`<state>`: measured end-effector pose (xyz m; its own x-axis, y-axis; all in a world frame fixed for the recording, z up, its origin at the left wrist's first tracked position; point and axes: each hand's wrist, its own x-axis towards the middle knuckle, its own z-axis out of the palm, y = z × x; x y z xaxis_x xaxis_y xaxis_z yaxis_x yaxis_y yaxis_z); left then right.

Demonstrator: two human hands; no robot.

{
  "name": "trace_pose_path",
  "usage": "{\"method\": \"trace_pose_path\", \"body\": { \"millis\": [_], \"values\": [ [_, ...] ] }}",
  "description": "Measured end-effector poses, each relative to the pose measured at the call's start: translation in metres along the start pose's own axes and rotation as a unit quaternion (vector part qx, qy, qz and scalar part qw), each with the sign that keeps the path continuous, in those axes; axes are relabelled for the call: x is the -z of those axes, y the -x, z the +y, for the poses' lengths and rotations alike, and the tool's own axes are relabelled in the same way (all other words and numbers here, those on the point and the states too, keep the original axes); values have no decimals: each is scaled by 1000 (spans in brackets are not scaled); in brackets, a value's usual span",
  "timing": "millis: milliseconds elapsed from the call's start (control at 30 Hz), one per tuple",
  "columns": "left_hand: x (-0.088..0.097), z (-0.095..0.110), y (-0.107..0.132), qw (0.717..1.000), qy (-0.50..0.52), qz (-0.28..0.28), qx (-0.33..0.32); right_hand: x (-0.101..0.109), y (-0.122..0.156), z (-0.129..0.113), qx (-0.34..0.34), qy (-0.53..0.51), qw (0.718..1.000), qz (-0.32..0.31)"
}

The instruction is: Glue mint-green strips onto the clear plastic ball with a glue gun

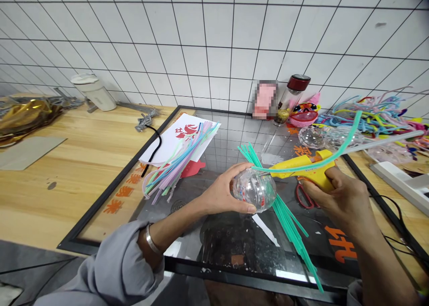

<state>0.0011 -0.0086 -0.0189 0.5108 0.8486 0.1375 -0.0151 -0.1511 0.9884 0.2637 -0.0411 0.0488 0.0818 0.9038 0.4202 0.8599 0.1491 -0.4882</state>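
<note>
My left hand [226, 192] is wrapped round a clear, faceted plastic ball [254, 192] above the glass panel. In my right hand [345, 203] is a yellow hot glue gun [318, 174], its nozzle at the top of the ball. A long whitish glue stick [385, 140] sticks out of its back. One green strip [348, 140] reaches from the ball's top across the gun and curves upward; what fixes it there is hidden. Beneath the ball lies a bundle of green strips [295, 234]. A white paper scrap [266, 230] is beside them.
Pastel strips [182, 163] lie on white paper [159, 147]. Red scissors [303, 196] rest below the gun. At right are clear plastic balls [311, 136], tangled colourful pipe cleaners [365, 111] and a white power strip [402, 187]. A jar [291, 98] and white cup [95, 91] stand by the wall.
</note>
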Motion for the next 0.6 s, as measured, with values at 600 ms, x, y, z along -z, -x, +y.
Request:
{"method": "trace_pose_path", "body": {
  "millis": [600],
  "values": [
    [0, 6, 0, 1000, 14, 4, 7, -2, 2, 8, 41, -4, 999, 21]
  ]
}}
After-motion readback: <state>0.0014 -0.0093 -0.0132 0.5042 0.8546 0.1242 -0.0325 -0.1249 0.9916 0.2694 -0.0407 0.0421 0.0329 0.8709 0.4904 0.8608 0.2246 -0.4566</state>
